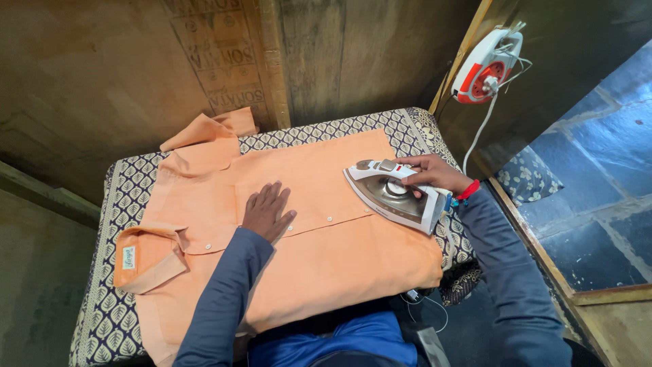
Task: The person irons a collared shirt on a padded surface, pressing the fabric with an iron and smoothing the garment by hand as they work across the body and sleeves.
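Rough brown board lines the wall behind a padded table (122,197) covered in leaf-print cloth; faded stencilled lettering (221,58) marks the board at top centre. An orange-and-white extension reel (485,68) hangs on the right wall. An orange shirt (305,224) lies buttoned and flat on the cloth, a small pale label (128,257) inside its collar at the left. The left hand (267,211) presses flat on the shirt front, fingers slightly spread. The right hand (435,173) grips the handle of a white iron (394,197), tilted with its soleplate showing, seemingly just above the shirt's right edge.
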